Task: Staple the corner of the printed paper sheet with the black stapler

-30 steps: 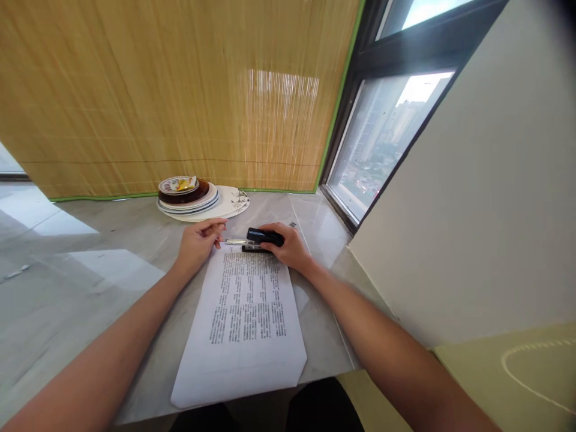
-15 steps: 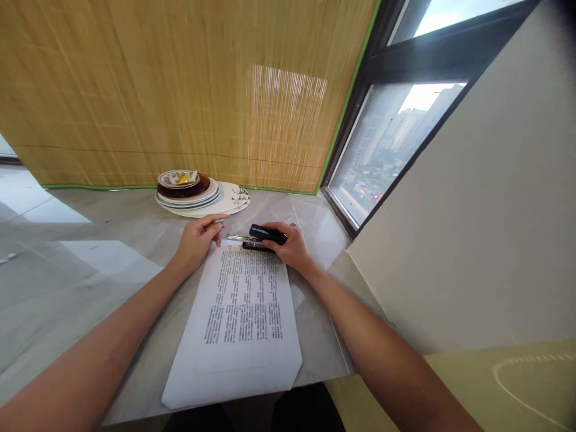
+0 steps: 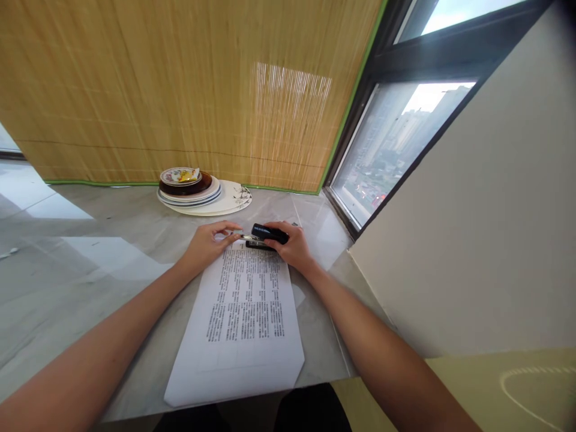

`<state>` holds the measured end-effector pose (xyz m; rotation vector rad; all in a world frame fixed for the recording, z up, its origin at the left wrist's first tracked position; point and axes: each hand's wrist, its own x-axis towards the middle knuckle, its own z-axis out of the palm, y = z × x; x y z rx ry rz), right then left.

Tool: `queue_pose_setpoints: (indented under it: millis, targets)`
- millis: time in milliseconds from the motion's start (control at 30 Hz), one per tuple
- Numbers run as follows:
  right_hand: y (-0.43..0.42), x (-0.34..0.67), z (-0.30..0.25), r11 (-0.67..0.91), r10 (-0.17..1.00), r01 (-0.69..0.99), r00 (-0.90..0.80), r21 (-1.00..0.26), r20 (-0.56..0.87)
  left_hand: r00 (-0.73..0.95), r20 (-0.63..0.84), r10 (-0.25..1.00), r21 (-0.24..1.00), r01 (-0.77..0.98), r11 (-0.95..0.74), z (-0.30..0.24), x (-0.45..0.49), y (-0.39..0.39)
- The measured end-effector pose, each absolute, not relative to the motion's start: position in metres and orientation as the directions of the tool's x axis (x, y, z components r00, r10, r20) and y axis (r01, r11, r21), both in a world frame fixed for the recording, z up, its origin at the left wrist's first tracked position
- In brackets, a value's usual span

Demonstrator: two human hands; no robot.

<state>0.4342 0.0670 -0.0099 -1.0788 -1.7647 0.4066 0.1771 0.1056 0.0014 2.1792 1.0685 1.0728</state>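
A black stapler [image 3: 270, 233] lies over the top end of a printed sheet of paper [image 3: 238, 366], its metal inner slide sticking out to the left. My right hand [image 3: 294, 247] is closed around the stapler's right end. My left hand [image 3: 210, 243] is at the slide's left end, thumb and forefinger pinched on a small pale strip that is too small to make out clearly. Whether those fingertips also grip the slide is hard to see. Rows of dark characters cover the paper's upper and middle part, and its lower end lies near the front edge.
A stack of plates [image 3: 191, 187] with a small yellow packet [image 3: 189, 175] on top stands on an oval white plate [image 3: 231, 207] at the back. Behind hangs a bamboo blind [image 3: 180, 90]. A window [image 3: 391, 144] and a white wall [image 3: 486, 228] bound the grey stone surface [image 3: 112, 312] on the right.
My left hand has moved right, bringing the pale strip to the stapler's slide. The slide now sticks out less visibly beside the fingers. My right hand keeps its hold on the stapler.
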Motion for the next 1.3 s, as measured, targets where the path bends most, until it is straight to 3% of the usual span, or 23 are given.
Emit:
queue_pose_setpoints:
  millis: [267, 700, 900, 1133, 1300]
  targets:
    - [0.064, 0.432, -0.006, 0.565, 0.808, 0.476, -0.155, -0.674, 0.568, 0.543, 0.412, 0.732, 0.599, 0.444, -0.666, 0.0, 0.181, 0.108]
    - [0.066, 0.438, -0.008, 0.557, 0.817, 0.433, -0.136, -0.708, 0.56, 0.524, 0.424, 0.739, 0.628, 0.418, -0.657, -0.001, 0.172, 0.106]
    - [0.07, 0.452, -0.009, 0.544, 0.832, 0.335, -0.093, -0.769, 0.547, 0.533, 0.443, 0.721, 0.634, 0.382, -0.672, 0.002, 0.163, 0.112]
    - [0.061, 0.442, 0.003, 0.633, 0.772, 0.264, -0.288, -0.728, 0.567, 0.527, 0.39, 0.755, 0.766, 0.27, -0.584, 0.008, 0.182, 0.094]
    - [0.053, 0.429, 0.007, 0.636, 0.771, 0.31, -0.304, -0.707, 0.56, 0.545, 0.418, 0.727, 0.702, 0.314, -0.639, 0.008, 0.186, 0.092]
